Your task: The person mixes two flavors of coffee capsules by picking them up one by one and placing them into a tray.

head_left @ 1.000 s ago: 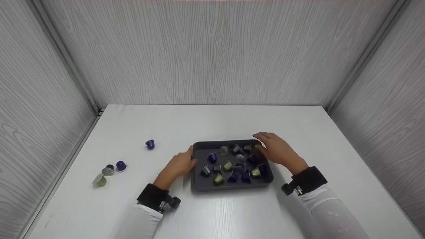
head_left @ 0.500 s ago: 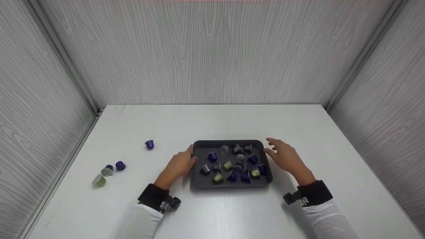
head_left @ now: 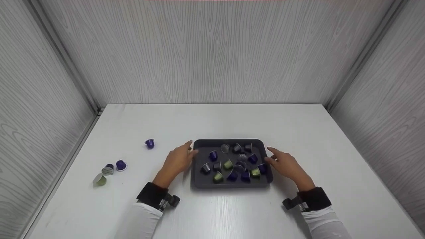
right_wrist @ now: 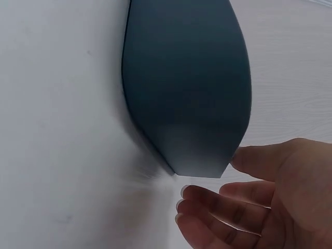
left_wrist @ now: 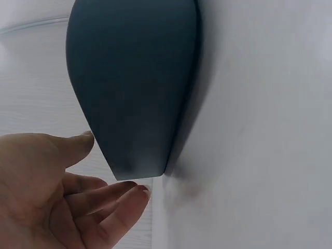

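A dark grey rectangular tray [head_left: 232,186] lies on the white table, holding several coffee capsules in purple, silver, dark grey and green, such as a green capsule [head_left: 218,177] near its front edge. My left hand [head_left: 177,159] is beside the left wall, its thumb tip close to the rim and its fingers loosely bent, holding nothing. In the left wrist view, a gap shows between those fingers and the tray [left_wrist: 135,93]. My right hand [head_left: 286,164] is at the right wall. There, the right wrist view shows the thumb at the tray's edge [right_wrist: 187,93] and relaxed fingers apart from it.
On the table's left lie loose capsules: a purple capsule [head_left: 150,143], another purple capsule [head_left: 121,165], a capsule with a silver striped lid [head_left: 107,170] and a pale green capsule [head_left: 99,179]. Wood-grain panels [head_left: 212,53] enclose the back and sides.
My right hand has moved out from over the tray's far right corner to its right side. The left hand's fingers have come away from the left wall. The tray has hardly moved.
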A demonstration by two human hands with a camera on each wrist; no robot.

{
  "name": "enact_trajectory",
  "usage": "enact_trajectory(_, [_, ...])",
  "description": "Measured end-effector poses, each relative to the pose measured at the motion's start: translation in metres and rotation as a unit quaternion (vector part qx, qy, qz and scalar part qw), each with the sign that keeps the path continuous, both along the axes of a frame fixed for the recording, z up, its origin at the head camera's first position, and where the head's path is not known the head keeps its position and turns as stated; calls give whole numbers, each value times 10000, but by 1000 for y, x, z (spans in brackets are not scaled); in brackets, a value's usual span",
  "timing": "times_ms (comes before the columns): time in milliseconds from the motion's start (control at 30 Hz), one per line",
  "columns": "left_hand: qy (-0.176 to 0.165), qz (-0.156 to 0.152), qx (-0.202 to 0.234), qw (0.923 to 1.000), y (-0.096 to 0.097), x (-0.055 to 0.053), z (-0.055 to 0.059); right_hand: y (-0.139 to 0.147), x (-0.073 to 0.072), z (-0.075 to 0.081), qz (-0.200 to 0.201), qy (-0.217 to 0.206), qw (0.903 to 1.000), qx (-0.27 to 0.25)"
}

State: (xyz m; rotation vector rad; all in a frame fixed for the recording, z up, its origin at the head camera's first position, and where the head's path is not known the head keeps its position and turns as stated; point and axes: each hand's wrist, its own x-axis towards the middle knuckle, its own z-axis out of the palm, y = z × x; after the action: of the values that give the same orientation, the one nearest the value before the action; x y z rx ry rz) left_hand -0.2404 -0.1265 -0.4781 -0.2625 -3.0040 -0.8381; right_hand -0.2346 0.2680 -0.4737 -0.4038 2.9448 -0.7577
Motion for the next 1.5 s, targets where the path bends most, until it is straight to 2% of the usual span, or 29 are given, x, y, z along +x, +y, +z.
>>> enact_trajectory(300, [422,241,-200,9986,-13,-7,8,3,1,-5,62,-179,9998,-108])
enact_trajectory(567, [379,489,-130,9980,-36,-10,3,-3,0,-3,171,-264,9995,17])
enact_trajectory(800, [372,766,-303,9959,-59,-17,-2,-4,0,-2,164,-263,9995,65])
enact_trajectory(1067, [256,998,-531,9933,-79,-27,2,-4,0,-3,70,-243,9997,2])
enact_trajectory(1500, [-343,953,-748,9920,-101,-28,9,-5,-2,-4,-6,-359,9993,111])
